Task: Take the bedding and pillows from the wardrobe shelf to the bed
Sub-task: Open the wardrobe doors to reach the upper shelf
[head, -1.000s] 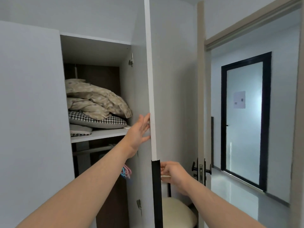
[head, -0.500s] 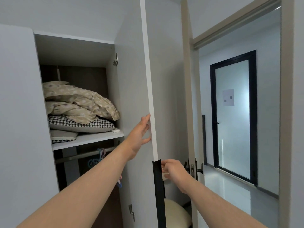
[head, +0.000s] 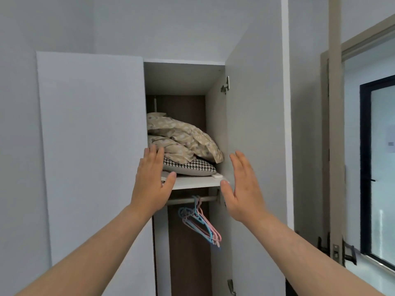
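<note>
A beige patterned quilt [head: 181,137] lies folded on top of a black-and-white houndstooth pillow [head: 190,166] on the white wardrobe shelf [head: 198,181]. My left hand [head: 150,181] is raised in front of the shelf's left end, fingers apart, holding nothing; its fingertips overlap the quilt's lower left corner. My right hand [head: 241,186] is raised at the shelf's right end, in front of the open right door [head: 256,146], also open. What lies below the pillow is hidden by my left hand.
The left wardrobe door [head: 92,146] covers the left half of the opening. Under the shelf a hanging rail [head: 205,198] carries pink and blue hangers [head: 201,223]. A small white object [head: 218,176] lies at the shelf's right end. A doorway with a dark-framed glass door [head: 378,167] is at the right.
Both hands left the right door's edge and rose in front of the shelf. The door stands wider open, and my view has turned to face the wardrobe opening.
</note>
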